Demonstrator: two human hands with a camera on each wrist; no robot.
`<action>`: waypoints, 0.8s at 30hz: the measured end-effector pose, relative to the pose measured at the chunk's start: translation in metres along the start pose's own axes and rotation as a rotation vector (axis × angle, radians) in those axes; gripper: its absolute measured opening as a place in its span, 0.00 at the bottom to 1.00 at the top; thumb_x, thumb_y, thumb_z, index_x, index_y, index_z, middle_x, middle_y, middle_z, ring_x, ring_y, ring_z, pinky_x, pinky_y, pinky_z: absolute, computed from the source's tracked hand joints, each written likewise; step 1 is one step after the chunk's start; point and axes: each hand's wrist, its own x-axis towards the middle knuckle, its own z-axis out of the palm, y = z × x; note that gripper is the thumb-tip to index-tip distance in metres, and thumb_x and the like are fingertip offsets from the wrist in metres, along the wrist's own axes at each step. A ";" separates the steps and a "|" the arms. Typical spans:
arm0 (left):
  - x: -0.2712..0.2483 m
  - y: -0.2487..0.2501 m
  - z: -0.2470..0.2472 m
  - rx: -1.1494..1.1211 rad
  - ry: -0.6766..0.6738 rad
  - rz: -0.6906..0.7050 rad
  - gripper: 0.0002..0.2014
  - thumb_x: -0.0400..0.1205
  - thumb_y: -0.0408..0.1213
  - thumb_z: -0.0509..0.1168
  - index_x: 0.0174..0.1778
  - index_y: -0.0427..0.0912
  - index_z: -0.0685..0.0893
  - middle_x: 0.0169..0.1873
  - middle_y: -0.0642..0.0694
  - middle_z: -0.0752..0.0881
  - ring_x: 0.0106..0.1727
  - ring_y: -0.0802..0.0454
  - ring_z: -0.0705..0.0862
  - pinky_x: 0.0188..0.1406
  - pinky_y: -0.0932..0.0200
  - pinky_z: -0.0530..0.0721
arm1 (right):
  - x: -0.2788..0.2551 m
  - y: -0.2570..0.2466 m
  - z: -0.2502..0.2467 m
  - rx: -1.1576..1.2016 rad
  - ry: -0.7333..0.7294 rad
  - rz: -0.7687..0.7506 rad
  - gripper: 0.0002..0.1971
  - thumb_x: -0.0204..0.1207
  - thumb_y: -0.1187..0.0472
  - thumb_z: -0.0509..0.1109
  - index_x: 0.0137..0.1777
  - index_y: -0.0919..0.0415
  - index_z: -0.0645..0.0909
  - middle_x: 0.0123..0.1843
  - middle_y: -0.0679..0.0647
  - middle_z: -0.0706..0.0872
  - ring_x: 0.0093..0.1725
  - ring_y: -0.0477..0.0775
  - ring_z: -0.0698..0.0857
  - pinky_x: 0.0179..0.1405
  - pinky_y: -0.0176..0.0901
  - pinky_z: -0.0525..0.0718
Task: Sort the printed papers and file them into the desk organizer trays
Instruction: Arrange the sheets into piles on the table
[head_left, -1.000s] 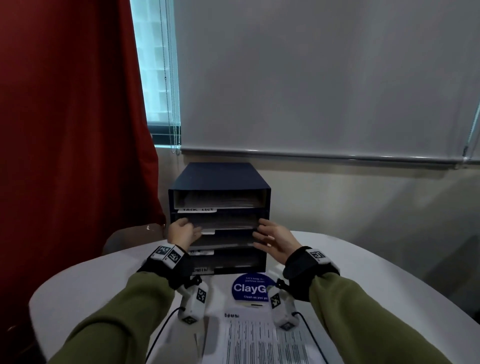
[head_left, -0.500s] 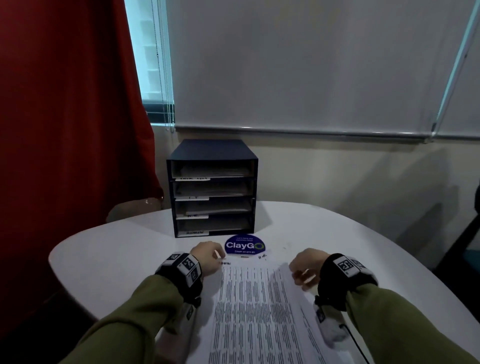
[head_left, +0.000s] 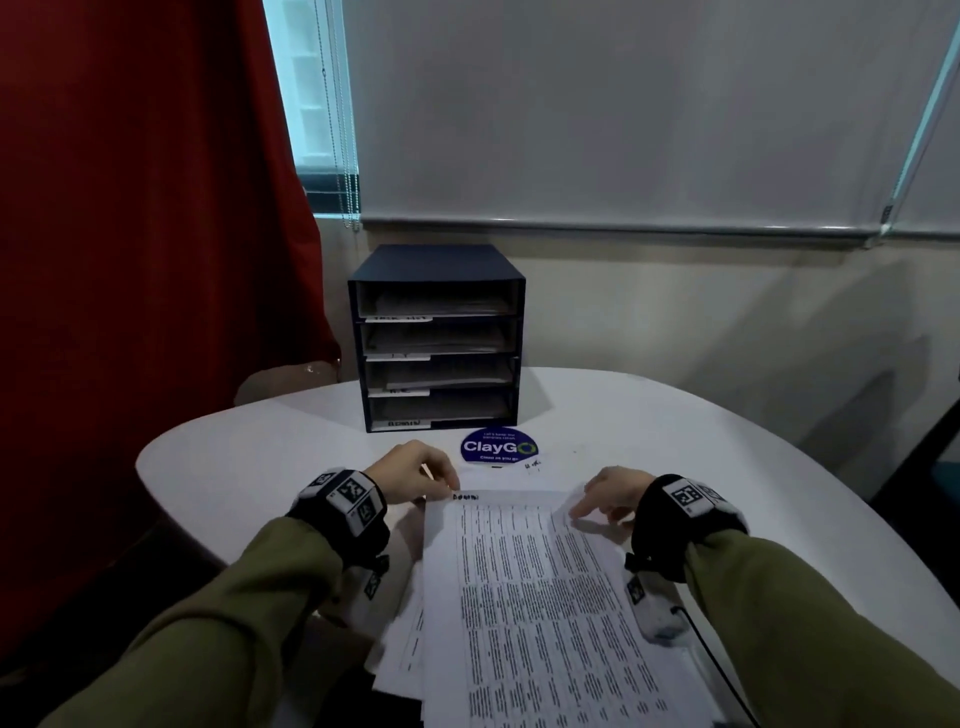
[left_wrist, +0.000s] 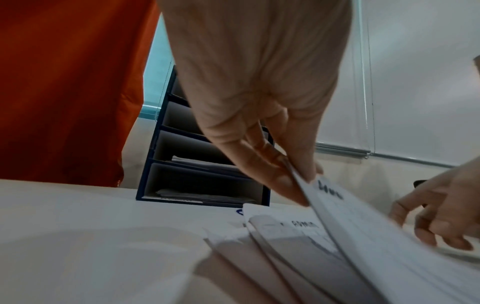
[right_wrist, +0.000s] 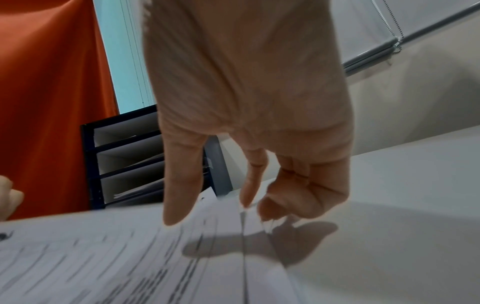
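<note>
A dark blue desk organizer with several labelled trays holding papers stands at the table's far side; it also shows in the wrist views. A stack of printed papers lies near me. My left hand pinches the top left corner of the top sheet and lifts it off the sheet below, as the left wrist view shows. My right hand hovers at the sheet's top right corner, with loosely curled fingers touching its edge.
A round blue ClayGo sticker lies between the organizer and the papers. The white table curves away on both sides. A red curtain hangs at the left, with a chair back below it.
Both hands left the organizer's trays and came back to the papers near me. My left hand has taken the top sheet's corner and raised it.
</note>
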 end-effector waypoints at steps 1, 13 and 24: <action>0.001 0.000 0.001 -0.018 -0.004 0.010 0.07 0.77 0.27 0.69 0.40 0.44 0.87 0.35 0.48 0.82 0.34 0.58 0.82 0.28 0.70 0.82 | 0.001 0.003 0.001 -0.041 0.020 -0.016 0.11 0.68 0.67 0.78 0.36 0.57 0.77 0.34 0.52 0.75 0.32 0.48 0.72 0.25 0.33 0.71; 0.033 -0.002 0.032 0.371 -0.043 -0.198 0.24 0.83 0.26 0.56 0.76 0.45 0.69 0.70 0.41 0.71 0.66 0.41 0.77 0.51 0.57 0.79 | 0.009 0.022 -0.003 -0.126 -0.024 0.010 0.09 0.63 0.75 0.78 0.37 0.66 0.80 0.37 0.67 0.84 0.34 0.61 0.82 0.43 0.52 0.83; 0.027 -0.017 0.016 0.121 -0.091 -0.327 0.10 0.82 0.34 0.64 0.56 0.34 0.83 0.34 0.46 0.81 0.33 0.51 0.79 0.34 0.62 0.78 | 0.023 0.028 -0.005 -0.053 -0.049 0.017 0.13 0.71 0.68 0.76 0.31 0.63 0.75 0.23 0.56 0.77 0.26 0.55 0.78 0.34 0.44 0.86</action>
